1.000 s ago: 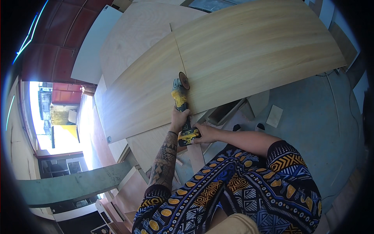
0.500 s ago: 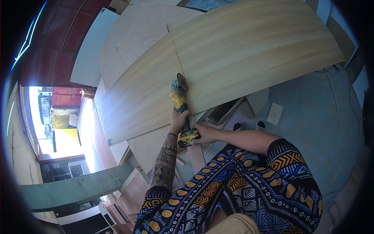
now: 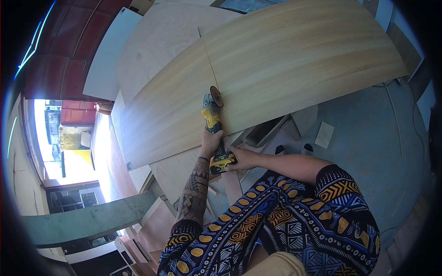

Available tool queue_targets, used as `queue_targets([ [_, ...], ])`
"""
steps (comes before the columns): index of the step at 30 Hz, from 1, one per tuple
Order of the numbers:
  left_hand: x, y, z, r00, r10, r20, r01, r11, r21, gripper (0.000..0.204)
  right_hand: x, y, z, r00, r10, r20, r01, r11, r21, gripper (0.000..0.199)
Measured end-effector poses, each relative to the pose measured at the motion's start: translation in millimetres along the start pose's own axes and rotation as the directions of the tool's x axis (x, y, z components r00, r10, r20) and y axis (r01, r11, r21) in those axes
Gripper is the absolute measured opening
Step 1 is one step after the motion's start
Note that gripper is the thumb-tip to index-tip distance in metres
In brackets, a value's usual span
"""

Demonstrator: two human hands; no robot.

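A yellow and black cordless angle grinder [image 3: 211, 117] is held in both hands over a wood-grain plywood sheet [image 3: 285, 60]. My left hand [image 3: 211, 141] wraps round the grinder's body behind its head. My right hand [image 3: 241, 158] is closed on the rear end by the battery [image 3: 223, 163]. At the front, the cutting disc [image 3: 216, 96] stands on edge at the sheet's surface, in line with a thin dark cut [image 3: 211, 64] that runs away toward the far edge. Whether the disc is spinning cannot be made out.
Below the sheet's near edge lie an open-topped wooden box [image 3: 267, 132] and several board offcuts. A small wood piece [image 3: 324, 135] is on the grey floor near my feet [image 3: 294, 149]. More panels [image 3: 170, 41] lie beyond the sheet. A greenish beam [image 3: 92, 221] crosses at lower left.
The grinder and both hands have hardly moved. The disc remains at the near end of the cut, and the view has shifted very slightly.
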State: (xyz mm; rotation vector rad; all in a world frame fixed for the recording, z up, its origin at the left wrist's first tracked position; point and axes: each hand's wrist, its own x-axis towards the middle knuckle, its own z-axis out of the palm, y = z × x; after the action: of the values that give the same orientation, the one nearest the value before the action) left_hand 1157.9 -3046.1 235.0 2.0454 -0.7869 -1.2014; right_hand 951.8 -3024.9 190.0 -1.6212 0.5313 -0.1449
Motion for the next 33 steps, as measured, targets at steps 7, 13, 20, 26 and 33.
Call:
queue_targets([
  [7,2,0,2,1.0,0.014,0.012,-0.014,1.0,-0.005,0.046,-3,-8,-9,1.0,0.017,0.019,-0.017,1.0,-0.015,0.1],
  [13,5,-9,-2,1.0,0.025,-0.006,-0.025,0.999,-0.025,0.045,-3,-15,-12,0.999,0.014,0.032,-0.014,1.0,0.014,0.099],
  [20,11,-17,-6,0.998,0.04,-0.044,-0.038,0.998,0.044,0.056,-3,-21,-16,0.997,0.043,0.066,-0.046,0.998,0.047,0.098],
  [26,12,-22,-7,0.998,0.034,-0.05,-0.032,0.998,0.046,0.057,-2,-23,-17,0.994,0.063,0.084,-0.067,0.997,0.041,0.1],
  [33,13,-17,-4,1.0,0.004,-0.008,-0.004,1.0,0.014,0.052,-1,-20,-17,0.996,0.062,0.061,-0.064,0.997,0.032,0.1],
])
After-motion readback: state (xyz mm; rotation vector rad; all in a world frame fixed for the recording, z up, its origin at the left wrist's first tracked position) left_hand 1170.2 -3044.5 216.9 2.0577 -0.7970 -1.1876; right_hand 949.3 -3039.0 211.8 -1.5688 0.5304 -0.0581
